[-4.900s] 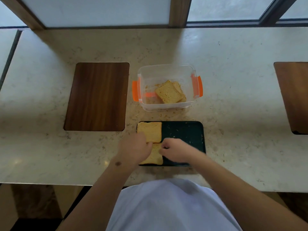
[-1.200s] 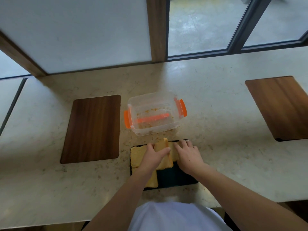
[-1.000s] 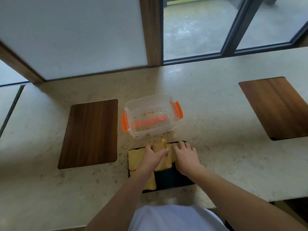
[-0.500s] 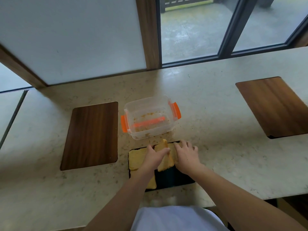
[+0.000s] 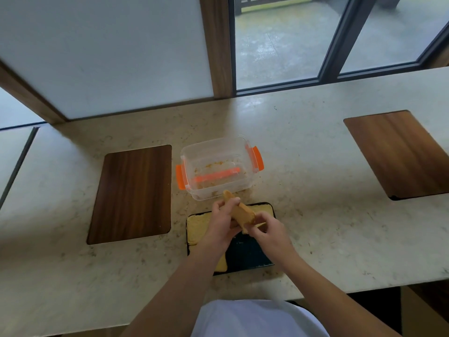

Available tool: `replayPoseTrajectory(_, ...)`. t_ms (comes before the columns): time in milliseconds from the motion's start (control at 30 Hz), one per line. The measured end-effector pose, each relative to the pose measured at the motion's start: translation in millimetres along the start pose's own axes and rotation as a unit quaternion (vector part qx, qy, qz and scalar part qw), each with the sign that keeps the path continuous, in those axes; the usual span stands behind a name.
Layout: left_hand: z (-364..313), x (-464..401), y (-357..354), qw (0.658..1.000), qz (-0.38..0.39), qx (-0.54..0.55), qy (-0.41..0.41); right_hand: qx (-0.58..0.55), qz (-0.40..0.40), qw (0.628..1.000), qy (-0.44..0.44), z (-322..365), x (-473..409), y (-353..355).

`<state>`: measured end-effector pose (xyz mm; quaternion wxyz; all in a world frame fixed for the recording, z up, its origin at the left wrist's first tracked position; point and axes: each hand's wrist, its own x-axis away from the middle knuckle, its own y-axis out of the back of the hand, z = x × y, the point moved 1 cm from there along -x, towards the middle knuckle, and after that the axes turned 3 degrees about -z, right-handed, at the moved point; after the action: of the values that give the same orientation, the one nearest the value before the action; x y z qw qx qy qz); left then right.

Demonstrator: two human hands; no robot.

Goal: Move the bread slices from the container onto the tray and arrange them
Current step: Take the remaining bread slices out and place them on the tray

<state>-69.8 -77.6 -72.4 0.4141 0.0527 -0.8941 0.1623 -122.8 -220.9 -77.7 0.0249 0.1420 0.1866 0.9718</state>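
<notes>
On my left a wooden board (image 5: pixel 132 194) lies flat on the counter (image 5: pixel 303 147), and just right of it the clear tub (image 5: pixel 218 166) with orange clips holds only crumbs. Below the tub I see the dark tray (image 5: pixel 250 255) with one slice (image 5: pixel 198 227) flat in its far-left corner, another slice's corner (image 5: pixel 221 265) showing under my left forearm, and a third (image 5: pixel 263 210) along the far edge. My left hand (image 5: pixel 222 222) grips a raised, tilted slice (image 5: pixel 239 211) above the tray while my right hand (image 5: pixel 269 231) pinches its near end; a second board (image 5: pixel 398 153) lies well off to the right.
</notes>
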Motion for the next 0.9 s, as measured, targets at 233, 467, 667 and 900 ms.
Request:
replayPoseTrajectory(233,10.1,-3.4,17.1,0.975,-0.073,-0.199,-0.06,-0.005,-0.052,0.998,-0.046,-14.8,-3.6,7.2)
replayPoseTrajectory(467,29.3,1.0,33.4,0.927,-0.063,-0.331,-0.167,0.011,-0.053,0.993,-0.101,-26.9,-4.5,21.4)
replayPoseTrajectory(667,44.2,1.4,43.8,0.931,-0.048,-0.342,-0.116,0.049,-0.006,0.992,-0.119,-32.8,-1.9,22.7)
replayPoseTrajectory(900,61.2,-3.0,43.6,0.927,-0.017,-0.375,-0.007,0.148,0.03,0.97,-0.193,-53.2,0.5,27.0)
